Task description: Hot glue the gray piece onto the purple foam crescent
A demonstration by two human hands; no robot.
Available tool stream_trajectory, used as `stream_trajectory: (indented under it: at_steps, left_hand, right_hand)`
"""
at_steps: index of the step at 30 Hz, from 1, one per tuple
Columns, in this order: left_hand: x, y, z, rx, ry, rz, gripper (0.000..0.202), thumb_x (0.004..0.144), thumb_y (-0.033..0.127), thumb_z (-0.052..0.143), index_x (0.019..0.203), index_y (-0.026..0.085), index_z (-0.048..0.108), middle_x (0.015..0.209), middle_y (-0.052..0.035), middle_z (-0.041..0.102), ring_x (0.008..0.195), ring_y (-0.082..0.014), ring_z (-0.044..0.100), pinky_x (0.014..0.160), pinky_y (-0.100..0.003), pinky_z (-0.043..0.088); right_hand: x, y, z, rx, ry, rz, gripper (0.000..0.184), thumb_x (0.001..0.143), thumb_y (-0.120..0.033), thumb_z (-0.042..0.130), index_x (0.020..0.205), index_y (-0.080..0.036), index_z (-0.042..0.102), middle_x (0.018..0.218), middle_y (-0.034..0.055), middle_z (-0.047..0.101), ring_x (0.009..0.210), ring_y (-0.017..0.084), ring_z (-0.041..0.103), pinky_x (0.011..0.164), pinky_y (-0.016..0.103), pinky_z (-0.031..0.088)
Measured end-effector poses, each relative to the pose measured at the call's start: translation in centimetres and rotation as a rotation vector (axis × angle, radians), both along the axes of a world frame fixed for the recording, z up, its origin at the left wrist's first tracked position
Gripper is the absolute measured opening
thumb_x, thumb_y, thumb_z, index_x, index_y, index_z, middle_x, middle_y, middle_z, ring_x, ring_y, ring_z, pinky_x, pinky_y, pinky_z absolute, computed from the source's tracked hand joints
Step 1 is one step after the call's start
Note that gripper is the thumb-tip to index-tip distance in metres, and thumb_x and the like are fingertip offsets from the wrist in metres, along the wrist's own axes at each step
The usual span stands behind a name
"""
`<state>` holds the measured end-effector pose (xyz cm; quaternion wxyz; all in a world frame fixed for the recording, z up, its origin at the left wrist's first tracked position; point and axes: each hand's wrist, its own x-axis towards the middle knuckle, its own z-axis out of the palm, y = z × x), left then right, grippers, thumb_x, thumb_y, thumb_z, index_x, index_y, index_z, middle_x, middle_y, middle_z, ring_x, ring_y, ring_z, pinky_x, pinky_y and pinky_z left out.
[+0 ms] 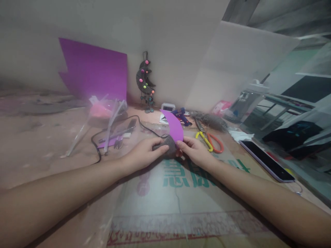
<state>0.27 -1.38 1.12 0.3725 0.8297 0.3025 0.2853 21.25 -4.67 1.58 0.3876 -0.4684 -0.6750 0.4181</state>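
A purple crescent-shaped cutout (173,126) stands up between my hands, its lower end wrapped in grey yarn (169,144). My left hand (144,151) is closed on the grey-wrapped end from the left. From the right, my right hand (195,150) pinches the cutout's lower edge. Both hands rest over a flattened cardboard sheet (181,193) with green print. A thin grey strand runs down from the yarn across the cardboard.
Yellow and orange scissors (210,141) lie right of my hands, a phone (266,160) further right. A blue glue gun (182,116) and a loose grey yarn pile (212,120) sit behind. A purple sheet (95,70) and a finished grey moon ornament (145,81) lean on the wall. Plastic bags and a black cable lie left.
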Motion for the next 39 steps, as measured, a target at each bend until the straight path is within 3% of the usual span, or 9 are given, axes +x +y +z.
stream_trajectory:
  at_steps: [3,7,12,17,22,28,32,35,39]
  left_hand:
    - [0.0,0.2,-0.1,-0.008,-0.012,0.056,0.033,0.09,0.042,0.045,0.091,0.017,0.066,0.088,-0.004,0.069,0.084,-0.0202,0.061,0.075,-0.029,0.047]
    - [0.1,0.2,0.0,-0.05,-0.06,0.108,0.032,0.089,0.043,0.046,0.083,0.016,0.063,0.077,-0.0014,0.064,0.071,-0.0165,0.057,0.062,-0.025,0.043]
    - [0.1,-0.1,0.4,-0.142,-0.091,0.146,0.032,0.087,0.046,0.048,0.082,0.018,0.061,0.061,0.0031,0.055,0.054,-0.013,0.048,0.05,-0.023,0.036]
    - [0.0,-0.1,0.6,-0.172,-0.095,0.139,0.033,0.088,0.047,0.048,0.086,0.018,0.061,0.062,0.0036,0.054,0.053,-0.0117,0.044,0.048,-0.023,0.033]
    - [0.0,-0.2,0.7,-0.158,-0.086,0.144,0.03,0.087,0.044,0.049,0.084,0.017,0.061,0.066,0.0023,0.056,0.055,-0.0124,0.047,0.05,-0.023,0.035]
    - [0.1,-0.2,0.6,-0.152,-0.088,0.123,0.03,0.088,0.043,0.048,0.085,0.017,0.062,0.07,0.0012,0.059,0.06,-0.0134,0.05,0.052,-0.024,0.036]
    - [0.0,-0.2,0.6,-0.169,-0.102,0.126,0.03,0.088,0.043,0.048,0.085,0.017,0.062,0.069,0.0017,0.057,0.06,-0.0131,0.049,0.052,-0.024,0.035]
    - [0.1,-0.2,0.5,-0.169,-0.109,0.119,0.03,0.089,0.044,0.048,0.087,0.017,0.061,0.068,0.0021,0.056,0.059,-0.0127,0.048,0.052,-0.024,0.035]
    - [0.1,-0.2,0.6,-0.16,-0.099,0.123,0.03,0.088,0.043,0.048,0.087,0.017,0.061,0.07,0.0017,0.058,0.061,-0.0134,0.05,0.054,-0.024,0.038]
  right_hand:
    - [-0.1,-0.2,0.2,0.004,0.02,-0.012,0.048,0.091,-0.058,0.039,0.072,-0.018,0.055,0.062,0.0012,0.06,0.054,0.011,0.051,0.054,0.024,0.04]
    - [-0.2,-0.1,0.2,0.026,0.045,-0.024,0.046,0.092,-0.057,0.038,0.073,-0.018,0.054,0.061,0.0015,0.059,0.056,0.013,0.052,0.054,0.025,0.04]
    - [0.1,0.9,-0.6,0.105,0.161,-0.076,0.021,0.088,-0.035,0.051,0.103,-0.021,0.052,0.065,-0.004,0.055,0.058,0.012,0.053,0.057,0.025,0.042]
    - [0.3,1.3,-1.0,0.138,0.091,-0.129,0.021,0.082,-0.023,0.054,0.103,-0.02,0.054,0.082,-0.001,0.056,0.067,0.012,0.054,0.06,0.025,0.044]
    - [0.5,1.4,-1.0,0.205,0.005,-0.177,0.019,0.078,-0.017,0.054,0.096,-0.019,0.055,0.083,-0.0002,0.053,0.076,0.014,0.052,0.07,0.028,0.044]
    - [0.2,1.2,-0.9,0.219,-0.06,-0.179,0.015,0.078,-0.018,0.054,0.094,-0.019,0.056,0.077,-0.0014,0.051,0.071,0.013,0.049,0.065,0.026,0.042]
    - [-0.1,0.5,-0.3,0.086,0.061,-0.146,0.018,0.086,-0.032,0.053,0.1,-0.021,0.055,0.074,-0.0023,0.052,0.06,0.011,0.048,0.054,0.023,0.04]
    - [-0.1,0.2,0.0,0.043,0.115,-0.113,0.028,0.087,-0.046,0.052,0.088,-0.019,0.058,0.071,-0.0014,0.052,0.061,0.012,0.049,0.054,0.023,0.04]
    - [0.0,0.2,-0.1,0.031,0.081,-0.075,0.032,0.084,-0.048,0.058,0.078,-0.017,0.06,0.068,-0.0013,0.054,0.062,0.011,0.051,0.06,0.024,0.043]
